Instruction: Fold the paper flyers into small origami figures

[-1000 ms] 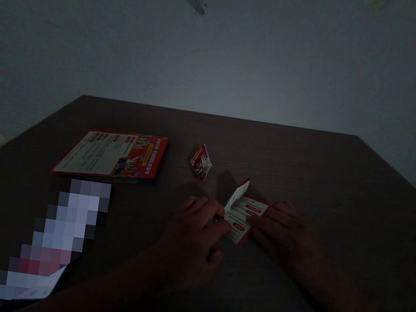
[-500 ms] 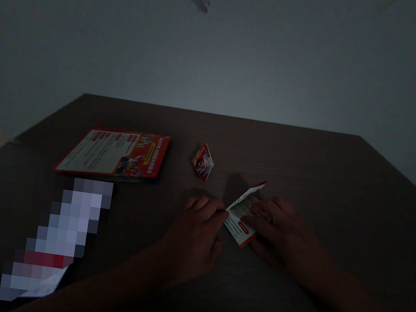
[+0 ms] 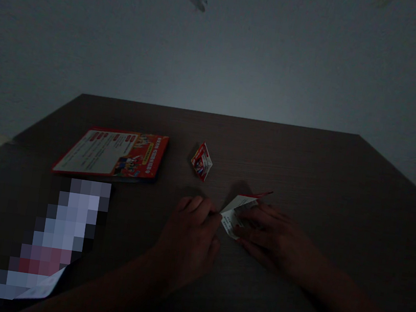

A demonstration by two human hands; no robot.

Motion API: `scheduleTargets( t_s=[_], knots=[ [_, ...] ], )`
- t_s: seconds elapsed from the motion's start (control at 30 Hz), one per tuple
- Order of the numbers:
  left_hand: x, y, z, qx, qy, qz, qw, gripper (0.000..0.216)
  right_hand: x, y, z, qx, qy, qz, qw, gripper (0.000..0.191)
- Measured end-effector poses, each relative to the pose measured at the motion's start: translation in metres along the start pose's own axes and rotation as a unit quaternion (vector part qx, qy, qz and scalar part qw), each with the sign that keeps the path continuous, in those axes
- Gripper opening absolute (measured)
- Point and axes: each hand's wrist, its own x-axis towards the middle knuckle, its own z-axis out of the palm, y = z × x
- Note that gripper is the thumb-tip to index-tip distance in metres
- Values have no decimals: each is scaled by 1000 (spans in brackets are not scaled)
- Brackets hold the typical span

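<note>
A printed white-and-red folded paper sheet [image 3: 230,222] stands partly open on the dark table, its upper flap raised. My left hand [image 3: 191,236] has its fingers curled in and pinches the sheet's left corner between thumb and forefinger. From the other side, my right hand [image 3: 272,237] holds the sheet's right part, its fingers over the printed inner face and covering much of it. Just beyond my hands lies a small folded red-and-white paper piece [image 3: 202,162], touched by neither hand.
A stack of red printed sheets [image 3: 111,155] lies at the left on the table [image 3: 289,152]. Nearer to me, beside my left forearm, is a lit, blurred-out device [image 3: 62,228] like a phone. A wall [image 3: 269,51] rises behind the table's far edge.
My right hand has pushed the sheet's right side inward and slightly left, so less of its printed face shows. The left hand keeps its pinch at the corner.
</note>
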Motion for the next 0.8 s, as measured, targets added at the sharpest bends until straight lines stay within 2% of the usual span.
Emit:
scheduleTargets(
  t_s=[0.37, 0.8],
  knots=[
    [1, 1, 2, 19, -2, -14, 1000, 26, 3, -1, -5, 31, 32, -8, 999, 16],
    [2, -2, 3, -11, 4, -28, 1000, 24, 5, 6, 1, 179, 71, 96, 977, 16]
  ],
)
